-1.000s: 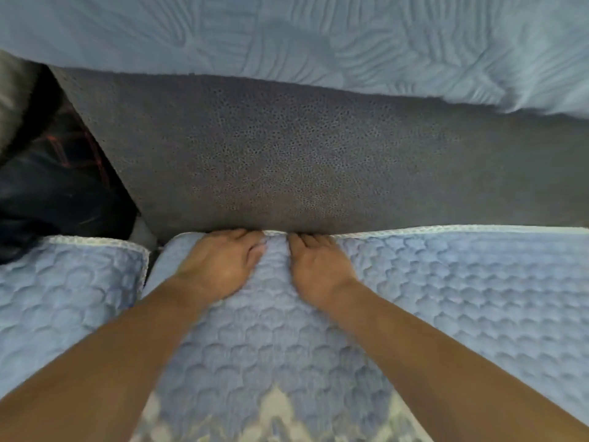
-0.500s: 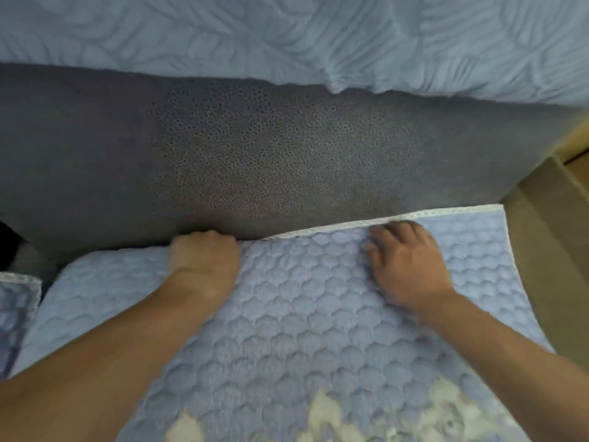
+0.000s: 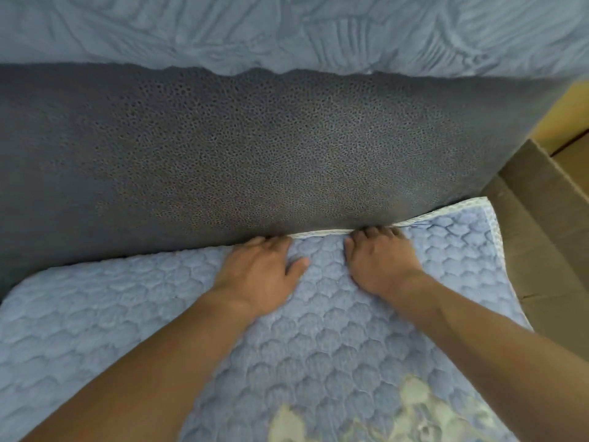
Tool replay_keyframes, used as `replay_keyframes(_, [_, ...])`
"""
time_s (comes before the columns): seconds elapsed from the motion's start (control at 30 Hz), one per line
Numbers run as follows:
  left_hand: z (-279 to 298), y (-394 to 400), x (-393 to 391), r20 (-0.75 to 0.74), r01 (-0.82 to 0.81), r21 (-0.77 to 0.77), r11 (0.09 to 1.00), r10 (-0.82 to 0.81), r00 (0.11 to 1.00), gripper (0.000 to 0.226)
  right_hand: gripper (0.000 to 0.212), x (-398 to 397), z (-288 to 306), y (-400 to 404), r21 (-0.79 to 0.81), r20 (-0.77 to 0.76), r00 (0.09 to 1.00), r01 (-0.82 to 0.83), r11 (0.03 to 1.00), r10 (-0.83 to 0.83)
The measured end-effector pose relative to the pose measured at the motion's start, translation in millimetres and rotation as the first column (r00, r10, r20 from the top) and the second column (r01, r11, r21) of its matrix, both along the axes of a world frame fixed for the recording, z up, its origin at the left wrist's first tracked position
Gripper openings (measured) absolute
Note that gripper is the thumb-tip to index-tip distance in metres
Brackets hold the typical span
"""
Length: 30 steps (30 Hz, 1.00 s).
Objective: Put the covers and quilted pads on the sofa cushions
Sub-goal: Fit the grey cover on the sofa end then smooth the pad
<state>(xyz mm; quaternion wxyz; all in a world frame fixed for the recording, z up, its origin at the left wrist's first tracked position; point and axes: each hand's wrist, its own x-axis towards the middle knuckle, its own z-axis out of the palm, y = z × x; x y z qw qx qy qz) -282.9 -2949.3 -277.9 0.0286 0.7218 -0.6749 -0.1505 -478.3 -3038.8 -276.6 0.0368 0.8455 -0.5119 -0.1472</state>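
Note:
A blue quilted pad [image 3: 105, 320] with a white trimmed edge lies over the sofa seat cushion. Its back edge meets the dark grey back cushion [image 3: 255, 154]. My left hand [image 3: 258, 275] lies flat on the pad, fingertips pushed into the crease at the back cushion. My right hand [image 3: 379, 260] presses down beside it, fingers bent into the same crease just under the white trim. The tips of both hands' fingers are hidden in the gap.
A light blue textured cover [image 3: 287, 27] drapes over the top of the backrest. A brown cardboard box [image 3: 541, 244] stands right of the sofa. A pale leaf print [image 3: 398, 416] shows on the pad's near part.
My two hands have come closer together along the back crease; the left moved right and the right moved left. The pad's back edge now sits deeper behind the cushion on the left.

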Motion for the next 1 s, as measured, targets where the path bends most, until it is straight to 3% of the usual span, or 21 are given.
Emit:
replay_keyframes(0.1, [12.1, -26.6, -20.1, 0.07, -0.085, 0.224, 0.971, 0.071, 0.995, 0.075, 0.048, -17.5, -15.0, 10.6, -0.031, 0.194, 0.978, -0.077, 0.997, 0.081])
replay_keyframes(0.2, [16.3, -55.8, -32.4, 0.135, -0.096, 0.303, 0.948, 0.057, 0.989, 0.071, 0.043, -8.6, -10.9, -0.2, 0.066, 0.313, 0.931, -0.218, 0.974, 0.187])
replay_keyframes(0.33, [4.3, -51.8, -47.1, 0.239, -0.12, 0.246, 0.962, 0.059, 0.969, 0.04, 0.039, 23.6, -0.5, -11.3, 0.207, 0.095, 0.954, -0.298, 0.932, 0.284])
replay_keyframes(0.37, [0.5, -40.7, -50.4, 0.258, -0.107, 0.205, 0.973, 0.052, 0.965, 0.033, 0.043, 32.0, 2.5, -17.5, 0.286, 0.041, 0.971, -0.238, 0.928, 0.237])
replay_keyframes(0.47, [-16.1, -18.4, -42.6, 0.094, -0.049, 0.0, 0.999, 0.048, 0.994, 0.036, 0.054, 44.3, 2.8, -34.1, 0.405, 0.012, 0.995, -0.093, 0.91, 0.096])
replay_keyframes(0.57, [-27.7, -25.8, -28.5, -0.199, -0.014, -0.065, 0.998, 0.001, 0.98, 0.038, 0.066, 27.8, -7.8, -27.5, 0.222, 0.102, 0.983, -0.171, 0.96, 0.152])
replay_keyframes(0.63, [-29.5, -31.7, -29.1, -0.179, -0.061, 0.004, 0.998, 0.061, 0.982, 0.036, 0.068, 16.4, -9.7, -15.1, 0.143, 0.238, 0.962, -0.17, 0.975, 0.133])
replay_keyframes(0.73, [-23.9, -41.1, -45.5, -0.035, -0.124, 0.093, 0.988, 0.128, 0.991, 0.051, 0.034, -29.7, 0.6, -8.9, -0.148, 0.373, 0.914, -0.107, 0.983, 0.156])
replay_keyframes(0.77, [-22.8, -45.4, -52.0, 0.009, -0.143, 0.109, 0.984, 0.143, 0.99, 0.054, 0.028, -55.5, 6.0, -13.9, -0.238, 0.371, 0.92, -0.04, 0.971, 0.128])
replay_keyframes(0.83, [-23.2, -53.9, -61.8, 0.091, -0.187, 0.12, 0.975, 0.177, 0.98, 0.061, 0.035, -107.8, 12.9, -33.0, -0.256, 0.296, 0.954, 0.124, 0.959, -0.044])
replay_keyframes(0.9, [-28.0, -56.4, -69.0, 0.152, -0.207, 0.081, 0.975, 0.193, 0.969, 0.066, 0.054, -135.8, 10.0, -53.4, -0.124, 0.128, 0.975, 0.199, 0.972, -0.184])
replay_keyframes(0.93, [-30.2, -54.9, -70.3, 0.171, -0.203, 0.049, 0.978, 0.192, 0.967, 0.068, 0.062, -138.5, 1.7, -60.2, -0.064, 0.037, 0.987, 0.161, 0.985, -0.159])
replay_keyframes(1.0, [-33.2, -52.3, -70.0, 0.175, -0.208, 0.011, 0.978, 0.203, 0.963, 0.072, 0.06, -130.2, -2.6, -70.0, 0.052, -0.006, 0.994, 0.111, 0.992, -0.111])
